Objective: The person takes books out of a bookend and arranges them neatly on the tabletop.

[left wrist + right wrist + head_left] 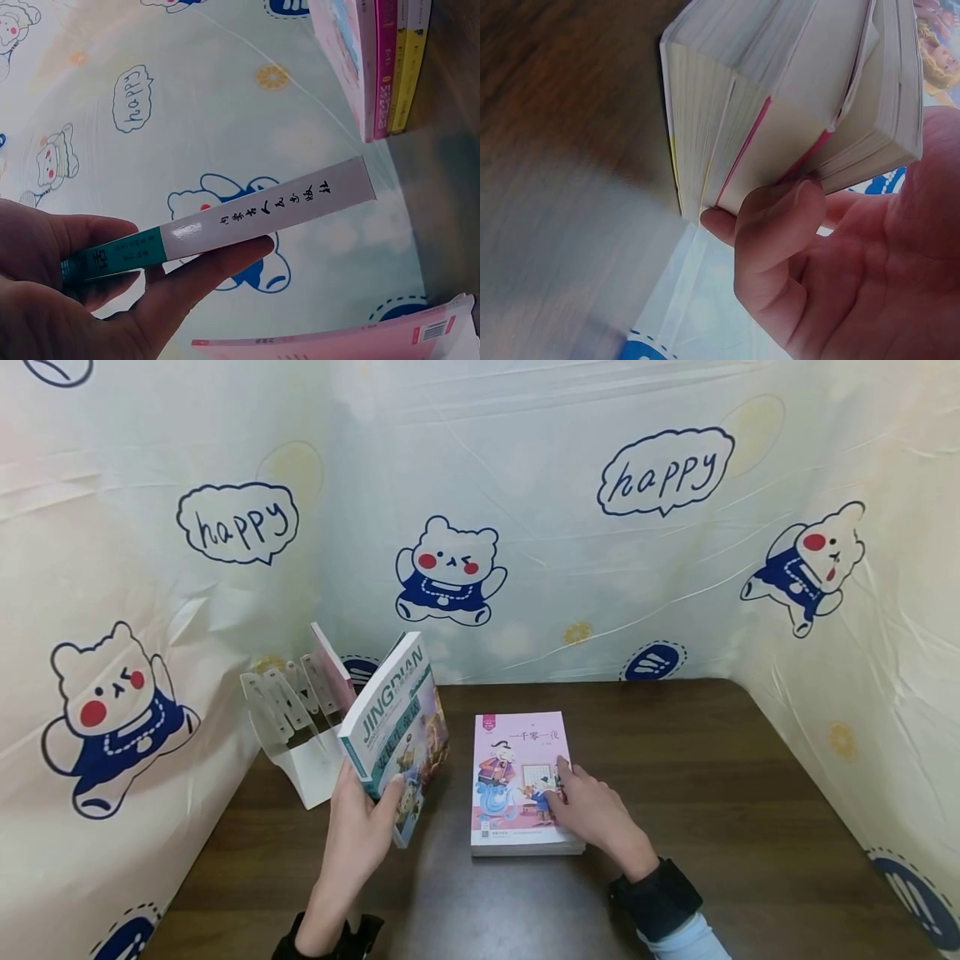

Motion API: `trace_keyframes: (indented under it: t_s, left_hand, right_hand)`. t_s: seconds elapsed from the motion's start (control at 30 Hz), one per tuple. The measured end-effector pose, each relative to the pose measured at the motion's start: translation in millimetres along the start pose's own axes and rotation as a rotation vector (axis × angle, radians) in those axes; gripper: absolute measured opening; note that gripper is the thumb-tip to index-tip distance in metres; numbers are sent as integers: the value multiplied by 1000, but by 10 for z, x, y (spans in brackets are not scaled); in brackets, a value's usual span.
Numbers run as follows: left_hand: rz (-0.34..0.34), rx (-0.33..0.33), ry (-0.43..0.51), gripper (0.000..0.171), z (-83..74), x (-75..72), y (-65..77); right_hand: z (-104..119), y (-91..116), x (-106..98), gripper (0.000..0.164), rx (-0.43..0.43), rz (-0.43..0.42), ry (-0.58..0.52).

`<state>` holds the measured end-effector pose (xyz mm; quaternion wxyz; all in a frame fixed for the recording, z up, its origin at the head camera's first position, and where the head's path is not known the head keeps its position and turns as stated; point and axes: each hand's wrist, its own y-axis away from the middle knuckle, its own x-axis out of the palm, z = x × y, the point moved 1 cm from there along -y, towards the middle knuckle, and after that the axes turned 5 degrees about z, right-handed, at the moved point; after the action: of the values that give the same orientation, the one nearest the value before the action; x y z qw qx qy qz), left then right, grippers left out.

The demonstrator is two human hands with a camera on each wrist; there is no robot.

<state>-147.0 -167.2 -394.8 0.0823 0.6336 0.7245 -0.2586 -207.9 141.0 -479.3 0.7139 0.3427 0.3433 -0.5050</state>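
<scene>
My left hand holds a thick book with "JINGDIAN" on its white and green cover, thumb on one face. The book is raised and tilted beside the white book stand. In the left wrist view its white and green spine lies between thumb and fingers. On the table, a stack of books has a pink illustrated cover on top. My right hand grips the stack's right edge, thumb on the cover. Curled fingers touch the page edges in the right wrist view.
A pink book stands in the book stand, partly hidden behind the held book. Stacked pink and yellow spines show in the left wrist view. The dark wooden table is bordered by a patterned sheet at the back and sides.
</scene>
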Motion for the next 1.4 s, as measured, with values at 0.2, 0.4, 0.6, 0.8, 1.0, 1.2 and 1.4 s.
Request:
trace_keyframes:
  t_s: [0.2, 0.4, 0.6, 0.8, 1.0, 1.2, 1.4]
  left_hand:
    - [13, 20, 28, 64, 15, -4, -28]
    - [29, 25, 26, 63, 38, -12, -73]
    - [52, -10, 16, 61, 54, -17, -127]
    - [71, -17, 40, 61, 71, -8, -173]
    - [85, -14, 69, 62, 79, -7, -215]
    - [93, -34, 87, 61, 64, -9, -238]
    - [91, -45, 97, 60, 43, -1, -254]
  right_hand:
    - [-4, -4, 5, 74, -1, 3, 1]
    - [-4, -12, 9, 74, 2, 1, 3]
    - [6, -4, 14, 73, 3, 10, -14]
    - [8, 4, 1, 72, 1, -2, -7]
    - [29, -22, -33, 68, -34, -56, 54]
    - [115, -90, -92, 59, -98, -136, 26]
    - [283, -134, -156, 55, -134, -183, -113]
